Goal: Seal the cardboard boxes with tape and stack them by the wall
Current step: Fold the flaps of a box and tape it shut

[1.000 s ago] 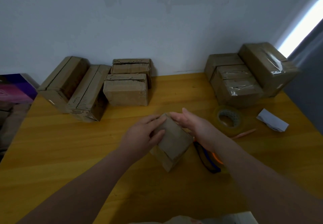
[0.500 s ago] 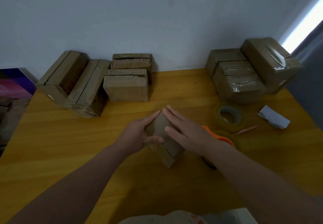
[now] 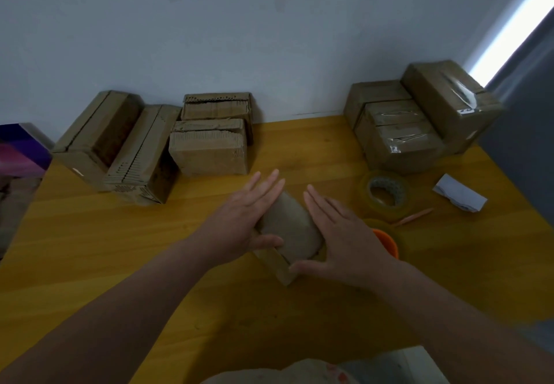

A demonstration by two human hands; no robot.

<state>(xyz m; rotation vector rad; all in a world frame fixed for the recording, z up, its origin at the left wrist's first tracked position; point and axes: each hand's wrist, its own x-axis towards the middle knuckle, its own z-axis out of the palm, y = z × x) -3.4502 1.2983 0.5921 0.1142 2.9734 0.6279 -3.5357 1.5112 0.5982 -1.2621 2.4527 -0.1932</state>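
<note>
Near the middle of the yellow wooden worktop (image 3: 209, 308) lies a small cardboard box (image 3: 292, 227), turned cornerwise, its flaps down so that nothing inside shows. The left hand (image 3: 239, 221) lies flat against the box's left side, its fingers (image 3: 266, 185) straight and close together, the thumb laid over the top face. The right hand (image 3: 338, 233) stands flat along the right side, fingers straight as well, the thumb touching the box's near corner. Neither hand curls round the box; both are spread flat against it.

Just behind the right hand an orange tape dispenser (image 3: 388, 241) peeks out, mostly hidden. A little farther and to the right a roll of clear tape (image 3: 389, 187) lies flat, with a thin orange stick (image 3: 415, 217) just beside it and a folded white paper (image 3: 460, 197) further right.

At the far left stand four untaped boxes (image 3: 209, 155), brown and closed, their corrugated edges showing: two lean side by side, and two more sit one behind the other. What they hold cannot be seen. At the far right three taped boxes (image 3: 401, 143) are grouped against the pale wall (image 3: 269, 38), shiny tape wrinkled across their tops. A purple object (image 3: 21, 149) shows at the left edge, beyond the worktop
</note>
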